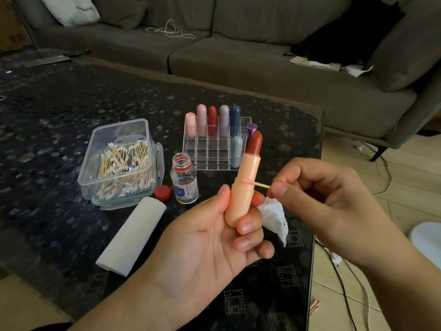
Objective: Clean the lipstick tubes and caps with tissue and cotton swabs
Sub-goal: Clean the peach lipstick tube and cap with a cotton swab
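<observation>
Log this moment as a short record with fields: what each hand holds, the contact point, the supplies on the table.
left hand: grips peach lipstick tube, uncapped, red bullet up
right hand: pinches cotton swab
contact: swab tip on the tube's seam
tissue: crumpled piece behind the left fingers
table: swab box, open bottle, red cap, folded tissue, acrylic organizer with capped lipsticks

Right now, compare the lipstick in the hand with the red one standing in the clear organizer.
The peach lipstick is uncapped, its red bullet exposed; the red lipstick is capped. The peach one is gripped, tilted, in the left hand; the red one stands upright in the organizer. A cotton swab, pinched by the right hand, touches only the peach one. Both are rounded tubes.
</observation>
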Demonstrator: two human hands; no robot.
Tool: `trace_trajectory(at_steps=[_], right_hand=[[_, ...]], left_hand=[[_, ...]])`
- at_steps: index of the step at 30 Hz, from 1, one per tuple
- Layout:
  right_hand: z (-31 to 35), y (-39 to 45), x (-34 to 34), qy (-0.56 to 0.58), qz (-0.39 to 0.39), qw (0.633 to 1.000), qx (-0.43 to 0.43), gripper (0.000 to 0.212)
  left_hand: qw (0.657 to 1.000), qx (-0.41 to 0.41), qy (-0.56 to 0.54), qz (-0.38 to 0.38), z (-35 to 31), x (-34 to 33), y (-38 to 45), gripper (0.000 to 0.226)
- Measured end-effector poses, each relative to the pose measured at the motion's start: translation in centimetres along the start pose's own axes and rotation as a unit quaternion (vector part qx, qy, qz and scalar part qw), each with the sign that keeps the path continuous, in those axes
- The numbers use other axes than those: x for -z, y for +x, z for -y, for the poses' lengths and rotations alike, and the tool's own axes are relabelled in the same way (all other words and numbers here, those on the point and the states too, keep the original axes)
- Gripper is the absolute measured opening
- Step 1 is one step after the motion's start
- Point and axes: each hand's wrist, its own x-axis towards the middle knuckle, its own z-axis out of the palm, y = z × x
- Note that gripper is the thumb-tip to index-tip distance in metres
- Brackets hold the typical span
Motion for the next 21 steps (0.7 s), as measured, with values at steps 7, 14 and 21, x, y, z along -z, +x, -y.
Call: trace_trajectory(at_steps=[7,14,21], right_hand=[[0.0,0.0,-0.1,-0.005,-0.008,1.0,-0.023,0.024],[-0.7,0.3,-0.1,-0.053,-0.003,0.988,-0.146,0.019],[-2.2,0.1,0.1,-0.203,0.008,0.949,-0.239,0.015]], left_hand=[[0.999,-0.01,-0.026,0.031,-0.1,1.0,0.4,0.024],[0.949,-0.08,0.193,-0.234,-1.4,0.7,0.9,0.017],[0.81,-0.092,0.464,-0.347,-1.9,3.0,0.6,0.012]])
